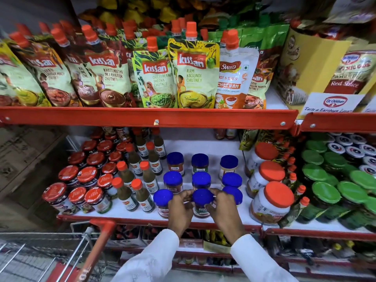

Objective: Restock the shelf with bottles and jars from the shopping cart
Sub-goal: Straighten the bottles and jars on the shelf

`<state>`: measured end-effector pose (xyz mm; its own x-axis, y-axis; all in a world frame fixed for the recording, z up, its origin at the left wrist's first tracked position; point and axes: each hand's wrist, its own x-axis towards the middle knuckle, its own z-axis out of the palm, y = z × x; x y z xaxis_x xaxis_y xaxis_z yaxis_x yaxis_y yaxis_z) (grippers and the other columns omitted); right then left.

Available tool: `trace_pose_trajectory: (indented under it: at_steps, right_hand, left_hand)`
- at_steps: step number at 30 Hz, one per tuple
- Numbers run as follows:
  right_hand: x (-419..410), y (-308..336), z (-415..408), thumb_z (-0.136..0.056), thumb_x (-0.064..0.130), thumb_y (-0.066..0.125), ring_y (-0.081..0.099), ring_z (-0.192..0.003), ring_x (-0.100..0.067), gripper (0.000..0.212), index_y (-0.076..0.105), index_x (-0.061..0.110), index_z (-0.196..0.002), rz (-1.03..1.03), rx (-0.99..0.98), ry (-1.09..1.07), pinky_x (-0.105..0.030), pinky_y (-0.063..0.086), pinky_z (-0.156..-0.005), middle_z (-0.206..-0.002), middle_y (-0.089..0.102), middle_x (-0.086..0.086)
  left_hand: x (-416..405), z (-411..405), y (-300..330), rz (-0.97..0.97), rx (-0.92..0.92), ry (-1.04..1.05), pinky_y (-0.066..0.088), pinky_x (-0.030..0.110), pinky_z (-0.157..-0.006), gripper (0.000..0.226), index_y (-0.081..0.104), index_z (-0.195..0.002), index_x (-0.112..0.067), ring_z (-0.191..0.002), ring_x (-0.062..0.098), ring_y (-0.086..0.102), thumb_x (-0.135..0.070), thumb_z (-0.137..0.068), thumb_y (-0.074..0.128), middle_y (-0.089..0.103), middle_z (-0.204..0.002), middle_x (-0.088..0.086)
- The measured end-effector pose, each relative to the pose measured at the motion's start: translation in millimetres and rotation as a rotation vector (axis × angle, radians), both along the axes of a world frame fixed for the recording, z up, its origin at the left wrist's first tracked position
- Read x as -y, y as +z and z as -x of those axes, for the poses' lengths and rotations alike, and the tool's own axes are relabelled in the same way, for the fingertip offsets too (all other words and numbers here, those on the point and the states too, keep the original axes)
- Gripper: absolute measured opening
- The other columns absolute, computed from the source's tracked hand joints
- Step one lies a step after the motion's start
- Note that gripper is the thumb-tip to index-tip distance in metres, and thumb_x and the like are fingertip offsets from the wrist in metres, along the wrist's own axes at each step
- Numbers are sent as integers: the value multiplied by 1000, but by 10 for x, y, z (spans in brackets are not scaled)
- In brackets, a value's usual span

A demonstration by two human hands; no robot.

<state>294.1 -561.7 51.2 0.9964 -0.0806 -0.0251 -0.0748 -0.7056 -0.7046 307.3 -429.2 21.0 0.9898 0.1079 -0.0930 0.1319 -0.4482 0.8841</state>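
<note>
A blue-lidded jar [202, 197] stands at the front edge of the white middle shelf [213, 148], in the middle column of several blue-lidded jars [200, 162]. My left hand [180, 210] grips its left side and my right hand [222, 208] grips its right side, fingers curled round the lid and glass. Both white sleeves reach up from the bottom of the view. The shopping cart [67, 253], wire-sided with a red handle [97, 241], sits at the bottom left; its contents are out of view.
Left of the blue jars stand green sauce bottles with orange caps [140, 180] and red-lidded jars [87, 176]. Right are big orange-lidded jars [271, 200] and green-lidded jars [325, 192]. Chutney pouches [156, 78] fill the shelf above, behind a red rail [142, 117].
</note>
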Motion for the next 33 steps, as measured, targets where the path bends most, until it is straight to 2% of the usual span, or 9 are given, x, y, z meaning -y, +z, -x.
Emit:
trace_pose_trajectory:
  at_steps: [3, 7, 15, 19, 22, 26, 28, 31, 33]
  right_hand:
    - [-7, 6, 22, -78, -1, 69, 68, -82, -19, 40, 64, 15, -113, -13, 1, -16, -33, 59, -78, -95, 72, -7]
    - [-3, 14, 60, -77, -1, 71, 69, -85, -20, 41, 65, 14, -114, -43, 9, -29, -36, 59, -81, -98, 73, -8]
    - [197, 43, 159, -74, 9, 81, 69, -99, -20, 56, 60, 10, -126, -89, 27, -71, -34, 58, -88, -113, 71, -10]
    - [577, 53, 285, -75, 2, 77, 67, -73, -3, 38, 70, 13, -111, -134, 103, -198, -13, 54, -66, -95, 76, -3]
    - [768, 9, 313, -75, 3, 79, 67, -71, -9, 40, 69, 11, -112, -103, 146, -265, -15, 50, -62, -98, 76, -8]
    - [780, -102, 269, -78, 6, 78, 68, -103, -26, 60, 55, 6, -133, -119, 108, -218, -22, 52, -78, -127, 65, -12]
    - [778, -131, 236, -79, 2, 75, 67, -105, -25, 57, 55, 7, -132, -149, 94, -190, -22, 52, -79, -127, 65, -12]
    - [803, -148, 186, -80, -6, 69, 64, -97, -13, 50, 61, 13, -126, -176, 89, -164, 2, 42, -69, -120, 70, -7]
    - [850, -157, 161, -81, -10, 65, 61, -97, -10, 50, 63, 14, -124, -189, 77, -156, 8, 38, -64, -117, 72, -5]
  left_hand:
    - [-12, 6, 10, -7, -5, -18, 51, 6, -75, 47, 70, -117, -12, -99, 9, 68, 16, -83, 53, 74, -105, -2]
    - [-24, 25, 37, 23, -7, -28, 58, 29, -92, 51, 69, -119, -11, -103, 12, 68, 19, -81, 52, 75, -108, 0]
    - [-36, 73, 150, -72, 9, -6, 47, 21, -87, 50, 65, -127, -11, -104, 14, 65, 13, -85, 53, 73, -118, 5]
    - [46, 100, 306, -162, 184, -9, 52, 35, -101, 44, 63, -128, -18, -119, 22, 62, -1, -87, 59, 66, -130, 3]
    - [249, 59, 414, -326, 274, -210, 44, 29, -108, 47, 60, -129, -19, -126, 20, 51, -8, -84, 59, 62, -130, 1]
    - [539, -81, 430, -618, 254, -451, 48, 38, -96, 51, 55, -131, -16, -119, 25, 49, -21, -81, 63, 66, -124, 6]
    - [641, -118, 415, -672, 259, -488, 46, 35, -84, 46, 59, -125, -17, -110, 27, 51, -21, -80, 64, 70, -114, 6]
    - [731, -127, 408, -646, 249, -470, 37, 29, -75, 39, 62, -118, -18, -103, 27, 52, -18, -79, 67, 65, -98, 6]
    - [770, -125, 392, -623, 239, -441, 39, 29, -75, 38, 63, -117, -18, -103, 26, 52, -17, -79, 69, 65, -97, 6]
